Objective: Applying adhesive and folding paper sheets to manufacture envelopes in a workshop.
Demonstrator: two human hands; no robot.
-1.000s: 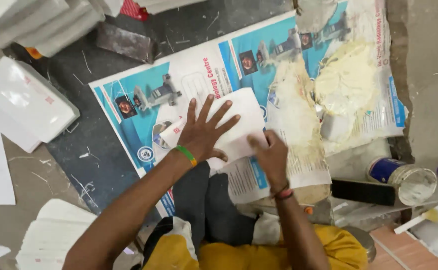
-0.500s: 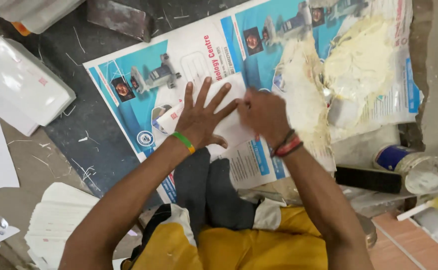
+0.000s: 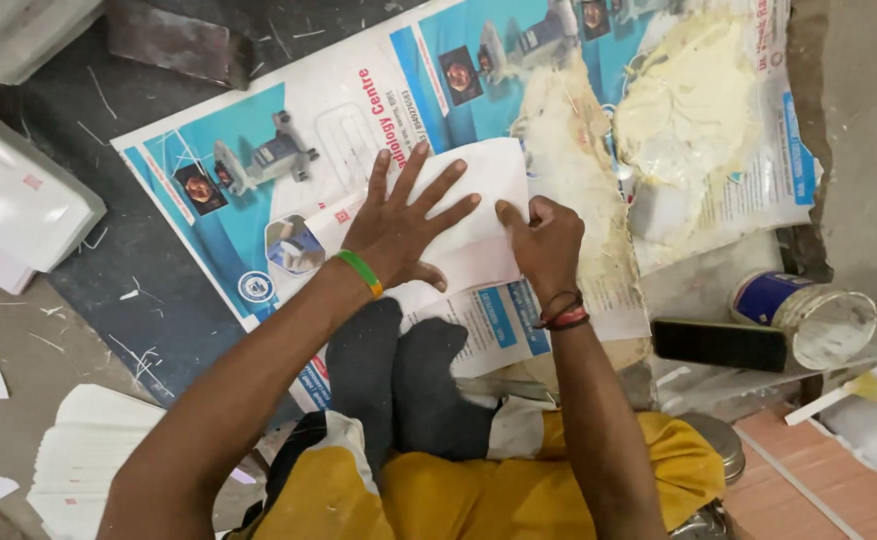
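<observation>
Both hands (image 3: 478, 235) on white envelope (image 3: 483, 180)

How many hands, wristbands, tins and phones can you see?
Hands: 2, the left hand and the right hand, both on the white paper
Wristbands: 2, green band and red and black bands
Tins: 1, blue tin
Phones: 1, black phone
Total: 6

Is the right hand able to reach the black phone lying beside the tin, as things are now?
Probably yes. The right hand presses on the white paper, and the black phone lies close beside that forearm with nothing between them.
</observation>
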